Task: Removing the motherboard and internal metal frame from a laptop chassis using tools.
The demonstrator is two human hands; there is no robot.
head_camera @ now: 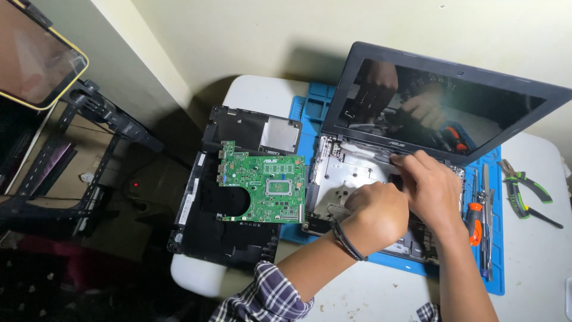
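An opened laptop chassis (339,179) with a bare silver inner frame lies on a blue mat (307,107), its dark screen (441,104) tilted up behind. My left hand (378,211) is curled knuckles-up over the middle of the chassis, and whatever is under its fingers is hidden. My right hand (426,188) sits beside it, fingertips pinched together at the end of a silvery strip (363,152) by the hinge. I cannot tell whether it grips the strip.
A green circuit board (262,188) rests on a black bottom cover (226,203) at the left of the white table (256,92). An orange-handled screwdriver (473,223) and green-handled pliers (524,191) lie to the right. A yellow-edged tablet (36,59) on a black stand (101,113) is far left.
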